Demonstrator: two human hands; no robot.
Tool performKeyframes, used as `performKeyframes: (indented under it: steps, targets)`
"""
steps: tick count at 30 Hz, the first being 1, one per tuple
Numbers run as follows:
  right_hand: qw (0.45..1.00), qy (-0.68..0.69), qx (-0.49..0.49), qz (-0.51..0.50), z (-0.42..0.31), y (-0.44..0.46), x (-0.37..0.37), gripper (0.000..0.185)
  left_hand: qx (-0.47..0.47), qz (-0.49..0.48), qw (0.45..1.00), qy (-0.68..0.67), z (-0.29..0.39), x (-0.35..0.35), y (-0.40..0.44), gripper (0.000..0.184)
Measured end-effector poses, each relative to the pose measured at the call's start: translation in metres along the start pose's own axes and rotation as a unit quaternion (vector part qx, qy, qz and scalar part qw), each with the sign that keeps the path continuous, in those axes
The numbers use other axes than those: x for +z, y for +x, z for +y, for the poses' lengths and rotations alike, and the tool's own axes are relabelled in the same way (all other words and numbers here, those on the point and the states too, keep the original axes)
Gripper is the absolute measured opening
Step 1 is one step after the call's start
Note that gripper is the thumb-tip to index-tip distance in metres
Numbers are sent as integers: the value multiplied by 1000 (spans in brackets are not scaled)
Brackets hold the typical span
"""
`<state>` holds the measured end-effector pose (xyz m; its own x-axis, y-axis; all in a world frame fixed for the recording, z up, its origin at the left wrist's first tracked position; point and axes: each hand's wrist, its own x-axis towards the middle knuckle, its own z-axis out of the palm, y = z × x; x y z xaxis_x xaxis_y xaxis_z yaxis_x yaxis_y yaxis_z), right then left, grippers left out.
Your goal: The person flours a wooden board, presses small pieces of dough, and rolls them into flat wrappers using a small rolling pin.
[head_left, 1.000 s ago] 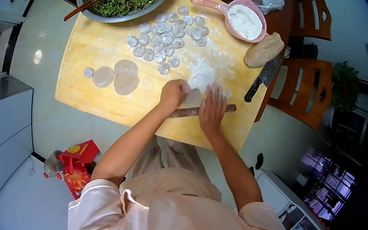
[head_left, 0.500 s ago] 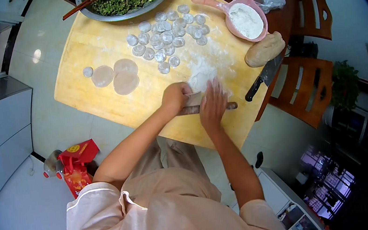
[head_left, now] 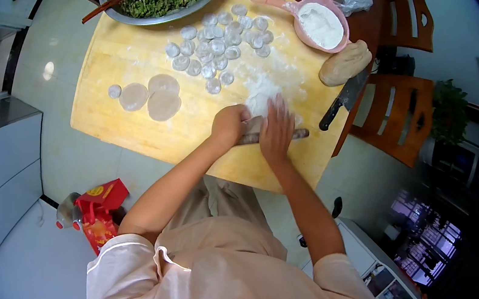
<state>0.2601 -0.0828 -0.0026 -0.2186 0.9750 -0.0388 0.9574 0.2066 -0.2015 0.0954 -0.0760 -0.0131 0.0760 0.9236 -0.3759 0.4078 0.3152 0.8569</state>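
My left hand (head_left: pixel 229 127) is closed, its fingers and thumb pinching the edge of a thin dough wrapper (head_left: pixel 253 125). My right hand (head_left: pixel 276 133) lies with fingers stretched out flat over a dark wooden rolling pin (head_left: pixel 300 133), which presses on the wrapper's near side. Part of the wrapper and the middle of the pin are hidden under that hand. Just beyond both hands is a heap of loose flour (head_left: pixel 261 92). Several floured dough discs (head_left: pixel 217 47) cluster farther up the board. To the left, rolled wrappers (head_left: pixel 164 105) lie partly overlapping, beside one small dough disc (head_left: pixel 114 91).
The wooden board (head_left: pixel 98 59) carries a metal bowl (head_left: pixel 172 17) of chopped green filling, with chopsticks (head_left: pixel 109 4) across its rim. At right are a pink scoop (head_left: pixel 272 2) of flour, a dough lump (head_left: pixel 345 63) and a knife (head_left: pixel 332 113). Chairs (head_left: pixel 397 115) stand beyond.
My right hand and the rolling pin have shifted slightly forward, away from my body, over the wrapper. My left hand stays nearly in place, still pinching the wrapper's edge.
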Motion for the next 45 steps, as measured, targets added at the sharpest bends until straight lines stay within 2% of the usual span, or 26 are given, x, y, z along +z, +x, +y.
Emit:
performKeyframes:
  steps: [2,3,5,6,8,10,12,13,16,17,19,21,24,25,28,29,32,35,39,42,43,45]
  targets:
    - [999,26,9,34,-6,53,3,58,40,41,993,108,22,4,3,9]
    - [998,39,16,52,-7,63,5,58,35,18,989,145,28,5,10,9]
    - [998,35,12,48,-3,52,6,57,27,-27,976,215,35,3,23,9]
    - [998,32,3,51,-2,55,7,57,37,2,976,216,31,4,25,9]
    - [999,29,-7,34,4,2,5,59,56,51,973,216,13,8,23,10]
    - [1000,-3,-11,0,6,-42,-1,60,10,53,995,86,3,-3,14,9]
    - [999,-12,-23,20,6,-36,0,59,-72,44,995,-58,-9,-8,10,9]
    - [999,-15,-28,28,5,-32,0,59,-75,23,994,-82,-14,-7,7,10]
    - [999,10,-9,29,-2,31,4,58,31,25,998,57,10,-9,-4,10]
    - [999,15,-4,32,-6,52,5,58,40,49,993,97,22,-7,0,9]
    - [999,19,11,40,-8,72,3,58,20,5,981,194,28,0,15,7]
    - [1000,11,4,28,-5,48,3,59,27,-2,966,257,27,0,22,7]
    - [999,24,-22,23,8,-29,5,60,33,51,994,93,0,-2,14,8]
    - [1000,11,-19,14,11,-47,3,60,-24,52,998,12,-3,-6,12,8]
    - [1000,8,-19,12,8,-30,2,59,-61,1,994,-88,-19,-6,6,6]
    - [1000,14,-21,13,5,-10,4,59,-44,-10,997,-66,-16,-6,2,10]
    - [996,48,-8,71,-3,60,13,58,52,56,988,135,21,-5,0,8]
    - [994,50,-18,94,-3,58,11,58,52,16,967,249,22,2,15,8]
    - [999,-8,-22,32,11,-42,4,59,19,69,993,90,-3,-4,9,5]
    - [999,-29,-26,19,12,-52,3,59,-53,34,996,-67,-31,-3,6,6]
    - [999,-26,-28,26,11,-27,6,59,-41,-6,998,-57,-25,-5,2,10]
    - [999,-9,-20,46,4,22,10,59,14,2,995,102,13,-10,-5,9]
